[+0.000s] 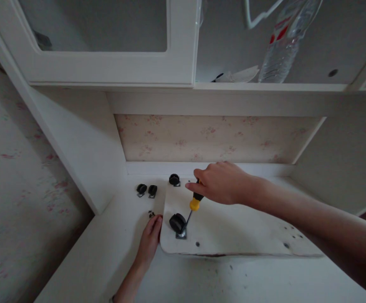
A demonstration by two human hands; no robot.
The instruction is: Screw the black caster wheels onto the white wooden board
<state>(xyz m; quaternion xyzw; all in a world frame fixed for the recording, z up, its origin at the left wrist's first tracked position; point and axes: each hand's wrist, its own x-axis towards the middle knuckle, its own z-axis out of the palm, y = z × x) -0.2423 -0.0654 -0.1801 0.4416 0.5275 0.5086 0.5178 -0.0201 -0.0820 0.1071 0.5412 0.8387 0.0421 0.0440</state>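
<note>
My right hand (222, 183) is closed around the black and yellow handle of a screwdriver (194, 204). Its shaft slants down to the metal plate of a black caster (177, 223) at the near left corner of a white board (233, 229); the tip is hard to make out. My left hand (151, 235) grips the board's left edge, some fingers hidden. Another caster (174, 179) sits at the board's far left corner. On the desktop left of the board are two loose casters, one (141, 189) beside the other (152, 190). A small pile of screws (151, 213) lies by my left fingertips.
A white cabinet (116, 69) overhangs the desk (119, 235), with a plastic bottle (279, 54) and a white hanger (261, 17) in its open section. A side panel (78, 143) stands at left. Dark bits (231, 267) are scattered before the board.
</note>
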